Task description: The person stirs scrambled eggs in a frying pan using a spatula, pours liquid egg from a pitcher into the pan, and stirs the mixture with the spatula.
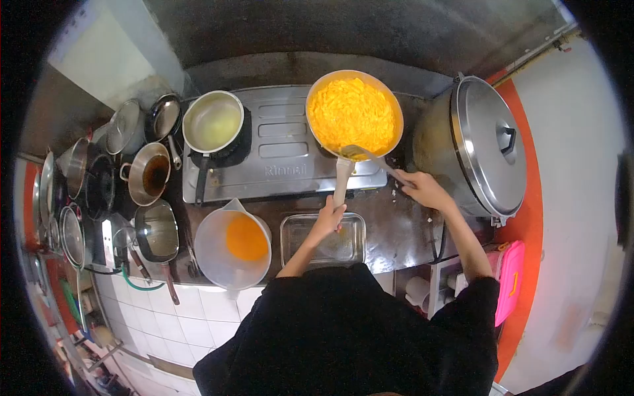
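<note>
- We see the left hand (326, 219) with its fingers clamped around the pale handle (343, 181) of the pan (356, 74).
- To its right and slightly farther forward, we see the right hand (426, 191), its fingers wrapped around the upper end of a grey spatula (380, 162).
- Just behind the left fingers, a clear rectangular glass dish (353, 247) rests on the dark tabletop (396, 237), partly covered by the forearm.
- Ahead of both sets of fingers, we find the pan on the right side of the silver stove (284, 168), full of yellow, broken-up food (350, 112); the spatula's blade touches the food's near edge, beside the handle.
- Left of the left fingers stands a translucent jug (208, 244) with orange liquid (247, 237) in it.
- Right of the right fingers stands a big metal pot (436, 145), its lid (489, 138) on.
- Behind and right of the right fingers, we see a pink case (510, 280).
- Farther ahead and left of the left fingers, a saucepan (198, 119) holds pale yellow liquid (214, 132).
- Farthest left of the fingers, pans (135, 175) crowd together; the view bends there, so we cannot fairly say which ones touch.
</note>
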Demonstrator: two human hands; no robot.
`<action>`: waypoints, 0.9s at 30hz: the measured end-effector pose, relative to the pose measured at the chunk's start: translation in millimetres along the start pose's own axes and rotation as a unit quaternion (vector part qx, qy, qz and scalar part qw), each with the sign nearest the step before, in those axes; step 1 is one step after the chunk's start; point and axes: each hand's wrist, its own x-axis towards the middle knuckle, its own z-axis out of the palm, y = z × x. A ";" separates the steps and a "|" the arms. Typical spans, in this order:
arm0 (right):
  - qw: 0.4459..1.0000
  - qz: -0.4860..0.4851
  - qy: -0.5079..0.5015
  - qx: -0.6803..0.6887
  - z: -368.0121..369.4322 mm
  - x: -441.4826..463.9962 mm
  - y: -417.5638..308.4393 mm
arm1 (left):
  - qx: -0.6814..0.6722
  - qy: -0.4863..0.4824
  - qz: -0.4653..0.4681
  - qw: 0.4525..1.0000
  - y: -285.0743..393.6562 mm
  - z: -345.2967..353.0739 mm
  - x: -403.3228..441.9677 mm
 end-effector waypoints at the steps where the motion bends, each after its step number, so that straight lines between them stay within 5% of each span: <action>1: 0.999 -0.008 0.011 -0.035 11.9 14.1 -6.7 | -0.003 -0.003 -0.009 1.000 0.8 -3.4 -0.9; 8: 0.985 -0.028 0.134 -0.105 61.0 114.3 -8.2 | 0.009 0.001 -0.007 1.000 -5.6 9.8 6.2; 12: 0.968 0.130 0.136 0.164 47.6 135.1 -28.3 | 0.036 0.009 -0.005 0.999 12.6 10.9 -0.3; 15: 0.829 0.181 0.108 0.518 41.1 151.7 -1.3 | 0.013 0.007 -0.006 1.000 4.8 9.7 3.3; 17: 0.670 0.167 0.042 0.722 30.2 149.2 23.0 | -0.011 0.006 -0.006 1.000 -2.9 9.2 5.8; 18: 0.650 0.155 0.048 0.743 25.3 138.1 20.9 | -0.015 0.003 -0.004 1.000 -0.4 9.6 4.2; 22: 0.879 0.135 0.070 0.452 -4.0 62.3 -4.4 | -0.009 0.005 -0.003 1.000 2.4 8.2 2.3; 27: 0.945 0.160 0.032 0.284 -6.2 -2.5 -35.4 | -0.007 0.003 -0.012 1.000 1.1 9.9 3.9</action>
